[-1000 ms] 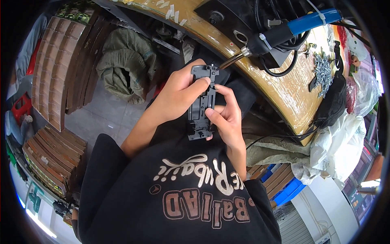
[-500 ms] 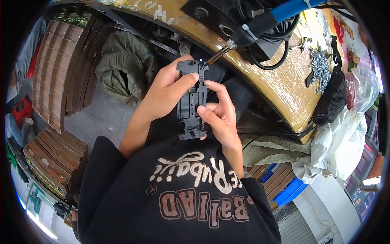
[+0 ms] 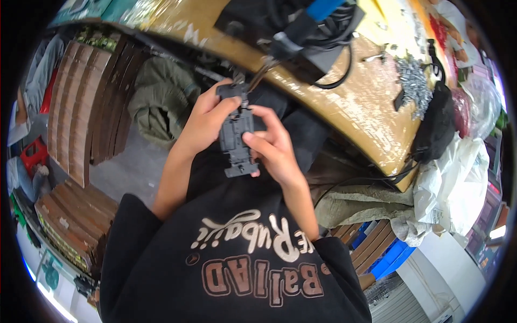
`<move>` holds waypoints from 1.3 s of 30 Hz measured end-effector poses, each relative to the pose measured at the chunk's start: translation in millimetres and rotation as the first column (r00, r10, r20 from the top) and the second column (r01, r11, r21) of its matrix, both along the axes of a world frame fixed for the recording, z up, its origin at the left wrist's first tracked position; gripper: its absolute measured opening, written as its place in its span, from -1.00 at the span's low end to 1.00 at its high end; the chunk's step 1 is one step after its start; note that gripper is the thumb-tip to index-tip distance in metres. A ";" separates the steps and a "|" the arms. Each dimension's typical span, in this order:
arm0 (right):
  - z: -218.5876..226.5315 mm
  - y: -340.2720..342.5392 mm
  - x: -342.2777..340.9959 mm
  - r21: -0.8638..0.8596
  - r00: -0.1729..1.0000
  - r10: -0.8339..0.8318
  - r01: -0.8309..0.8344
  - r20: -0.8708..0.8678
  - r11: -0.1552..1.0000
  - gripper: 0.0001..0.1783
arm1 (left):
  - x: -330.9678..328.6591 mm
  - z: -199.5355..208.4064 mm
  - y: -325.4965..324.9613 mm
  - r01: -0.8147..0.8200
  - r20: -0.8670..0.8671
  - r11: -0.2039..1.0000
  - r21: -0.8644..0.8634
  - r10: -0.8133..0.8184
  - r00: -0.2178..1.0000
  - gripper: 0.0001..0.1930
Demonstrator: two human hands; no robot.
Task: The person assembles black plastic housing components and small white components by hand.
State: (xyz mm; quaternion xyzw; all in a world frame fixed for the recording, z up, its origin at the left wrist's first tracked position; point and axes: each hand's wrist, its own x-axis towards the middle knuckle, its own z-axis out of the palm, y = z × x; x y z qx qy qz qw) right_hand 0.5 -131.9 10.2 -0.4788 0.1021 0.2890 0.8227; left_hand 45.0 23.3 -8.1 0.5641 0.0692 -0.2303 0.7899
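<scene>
A long black plastic chassis (image 3: 236, 132), like the underside of a toy car, is held upright over my lap. My left hand (image 3: 203, 119) grips its upper left side, thumb lying across the face. Lower on the right edge, my right hand (image 3: 273, 149) pinches it between thumb and fingers. The metal bit of a black powered screwdriver (image 3: 285, 44) with a blue sleeve points down at the chassis's upper right corner. Blur hides whether the bit touches it.
A wrapped worktable (image 3: 371, 118) slants along the right, bearing a black box with coiled cable (image 3: 318, 70) and a heap of screws (image 3: 413, 83). Stacked brown compartment trays (image 3: 75, 107) and a green sack (image 3: 161, 99) stand left. White plastic bags (image 3: 452, 183) hang at the right.
The whole view has shifted, so hands, chassis and screwdriver appear further left and the picture is blurrier. Both hands keep the same hold on the chassis.
</scene>
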 end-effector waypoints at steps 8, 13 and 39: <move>-40.2 -32.7 -27.8 -0.022 0.995 -0.012 0.010 -0.102 1.000 -0.52 | -27.8 -58.6 -31.6 0.044 -0.115 0.982 0.184 -0.023 0.993 -0.68; -56.0 -90.0 -55.0 -0.117 0.999 -0.029 0.026 -0.022 0.993 -0.64 | -32.9 -59.2 -67.4 0.401 -0.082 0.876 0.268 -0.394 0.915 -0.66; -85.7 -298.3 -241.7 -0.615 0.038 -0.710 0.534 0.703 -0.580 -0.80 | -26.7 -93.3 -104.1 0.403 0.022 0.736 0.544 -0.493 0.870 -0.84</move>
